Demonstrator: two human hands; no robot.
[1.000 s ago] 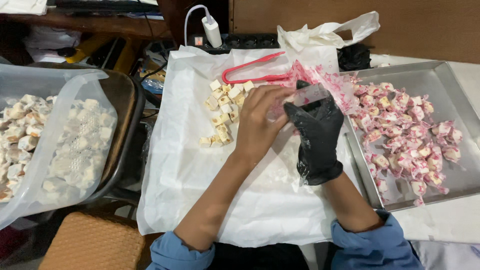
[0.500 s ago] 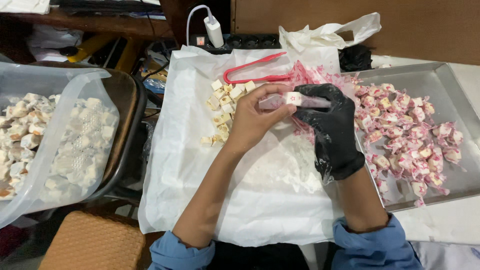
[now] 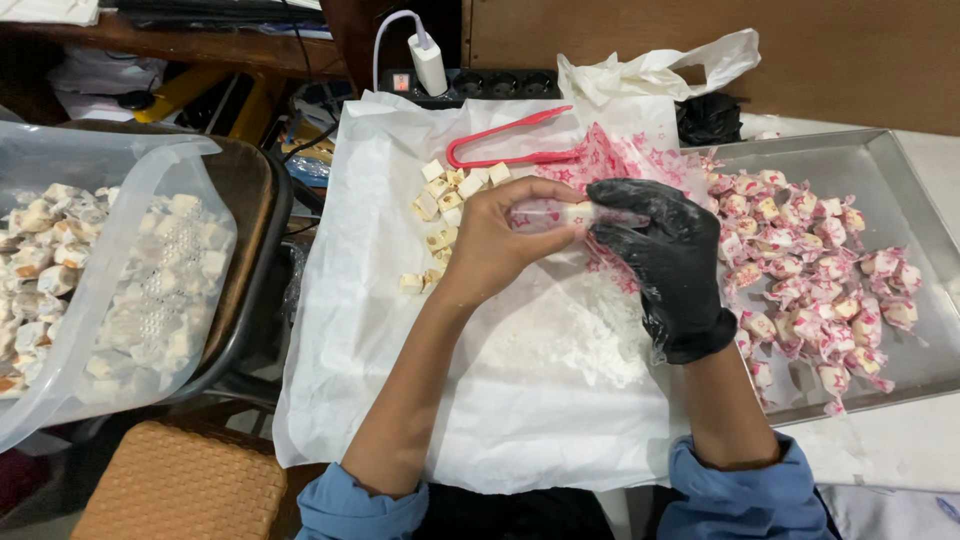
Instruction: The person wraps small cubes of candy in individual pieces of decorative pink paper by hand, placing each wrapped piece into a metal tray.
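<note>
Left hand (image 3: 500,245) bare, right hand (image 3: 660,255) gloved; both pinched on ends of one candy (image 3: 578,212) in clear wrapper, held above white sheet (image 3: 520,400), centre; cubes (image 3: 445,200) far left, wrapped pile in tray (image 3: 900,160) right; risk: uneven twist could tear wrapper or let candy slip out.

Just one head cam here, looking steeply down and forward from close above the white paper sheet (image 3: 520,400), metal tray (image 3: 900,180) at right edge.
</note>
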